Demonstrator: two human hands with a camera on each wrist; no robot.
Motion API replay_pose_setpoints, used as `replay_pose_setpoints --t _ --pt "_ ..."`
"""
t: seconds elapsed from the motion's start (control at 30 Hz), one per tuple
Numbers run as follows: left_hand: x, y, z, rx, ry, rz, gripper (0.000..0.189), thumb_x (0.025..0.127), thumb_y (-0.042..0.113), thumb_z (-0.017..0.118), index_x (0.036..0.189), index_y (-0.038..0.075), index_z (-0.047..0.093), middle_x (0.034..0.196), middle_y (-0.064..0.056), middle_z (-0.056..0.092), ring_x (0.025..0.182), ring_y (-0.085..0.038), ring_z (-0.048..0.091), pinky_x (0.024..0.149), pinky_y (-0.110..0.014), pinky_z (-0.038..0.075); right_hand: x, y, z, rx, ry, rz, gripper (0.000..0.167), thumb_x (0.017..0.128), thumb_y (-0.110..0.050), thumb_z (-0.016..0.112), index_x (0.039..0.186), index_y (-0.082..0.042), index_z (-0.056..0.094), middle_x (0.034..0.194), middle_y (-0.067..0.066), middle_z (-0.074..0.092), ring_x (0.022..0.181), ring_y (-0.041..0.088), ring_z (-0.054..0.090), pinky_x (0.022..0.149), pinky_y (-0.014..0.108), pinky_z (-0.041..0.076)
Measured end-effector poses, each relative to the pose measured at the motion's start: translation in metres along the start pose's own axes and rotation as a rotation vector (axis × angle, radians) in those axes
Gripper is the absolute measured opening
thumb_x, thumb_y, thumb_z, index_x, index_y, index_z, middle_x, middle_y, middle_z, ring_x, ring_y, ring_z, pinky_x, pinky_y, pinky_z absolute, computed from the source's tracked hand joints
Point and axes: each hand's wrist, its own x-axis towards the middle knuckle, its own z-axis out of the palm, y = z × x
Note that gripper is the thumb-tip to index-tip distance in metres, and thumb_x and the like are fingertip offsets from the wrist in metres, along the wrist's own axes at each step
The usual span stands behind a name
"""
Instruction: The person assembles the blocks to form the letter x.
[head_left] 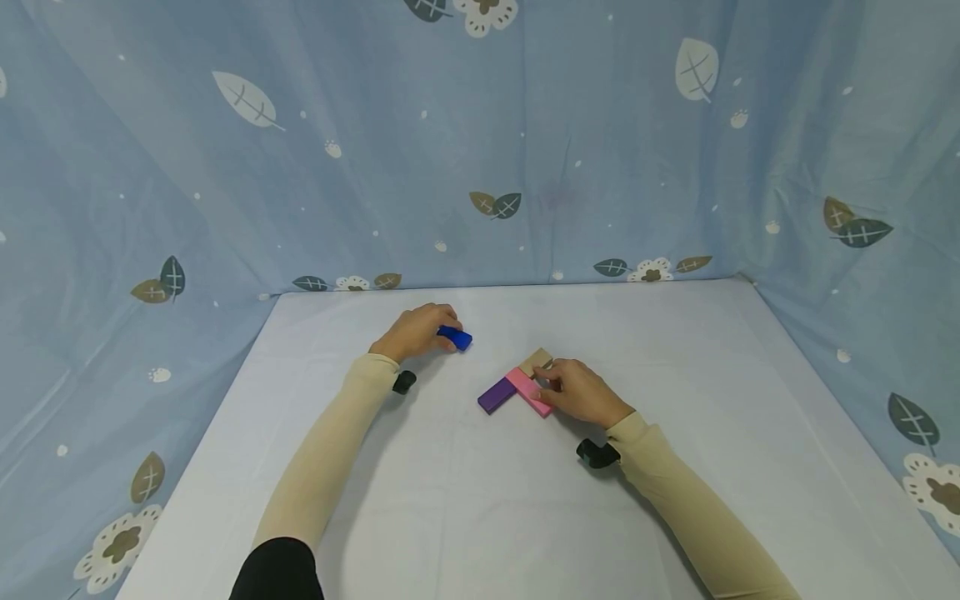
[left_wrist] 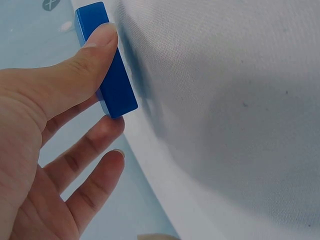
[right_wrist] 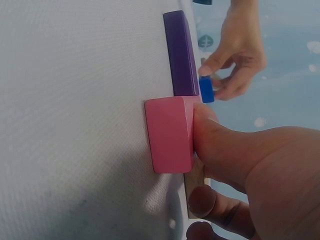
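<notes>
A blue block [head_left: 456,337] is pinched between the thumb and fingers of my left hand [head_left: 422,330], toward the back of the table. The left wrist view shows the thumb across the blue block's face, with other fingers spread loosely below. My right hand [head_left: 583,392] holds a pink block [head_left: 531,393], its thumb lying over that block. Its fingertips touch a plain wooden block [head_left: 535,361] set against the pink block's far end. A purple block [head_left: 497,396] meets the pink block's other side. In the right wrist view, the hand partly covers the wooden block [right_wrist: 194,185].
A white cloth covers the table [head_left: 480,517]. Behind and beside it hangs a blue curtain [head_left: 360,150] with leaf and flower prints. Dark wrist devices [head_left: 597,454] sit beneath both wrists.
</notes>
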Motion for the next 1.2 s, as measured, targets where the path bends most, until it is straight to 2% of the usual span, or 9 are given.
replay_pose_setpoints --t 0.53,0.8,0.9,1.07,1.2 --pt "0.001 0.005 0.0 0.01 0.01 0.033 0.041 0.09 0.03 0.081 0.129 0.018 0.074 0.132 -0.001 0.067 0.126 -0.025 0.061 0.106 -0.051 0.052 -0.001 -0.002 -0.001 0.003 0.0 0.02 0.047 0.093 -0.015 0.077 0.135 0.002 0.065 0.093 0.005 0.068 0.072 0.014 0.047 0.058 0.022 0.036" --pt "0.002 0.011 -0.002 0.006 0.01 0.044 0.04 0.089 0.029 0.082 0.128 0.019 0.075 0.132 0.0 0.067 0.126 -0.024 0.061 0.105 -0.05 0.052 -0.002 -0.003 -0.001 0.031 -0.008 0.041 0.044 0.094 -0.016 0.076 0.133 0.002 0.067 0.117 0.015 0.073 0.073 0.015 0.047 0.059 0.023 0.037" --pt "0.003 0.013 -0.002 0.016 0.011 0.057 0.04 0.089 0.029 0.082 0.127 0.019 0.075 0.132 0.0 0.067 0.126 -0.023 0.061 0.105 -0.05 0.053 -0.002 -0.003 -0.001 0.031 -0.009 0.039 0.044 0.094 -0.015 0.077 0.133 0.002 0.067 0.117 0.015 0.073 0.073 0.014 0.046 0.058 0.023 0.037" --pt "0.004 0.015 -0.002 0.025 0.015 0.073 0.039 0.089 0.029 0.082 0.126 0.02 0.076 0.131 0.0 0.068 0.126 -0.024 0.061 0.104 -0.049 0.053 -0.001 -0.003 -0.001 0.027 -0.008 0.03 0.046 0.094 -0.016 0.077 0.134 0.003 0.065 0.105 0.013 0.072 0.07 0.014 0.044 0.057 0.023 0.035" --pt "0.004 0.016 -0.002 0.027 0.012 0.074 0.039 0.089 0.029 0.082 0.126 0.02 0.076 0.13 0.0 0.068 0.124 -0.024 0.062 0.103 -0.049 0.053 -0.001 -0.003 -0.001 0.027 -0.006 0.025 0.046 0.094 -0.016 0.077 0.134 0.003 0.065 0.108 0.014 0.072 0.071 0.014 0.044 0.058 0.023 0.036"
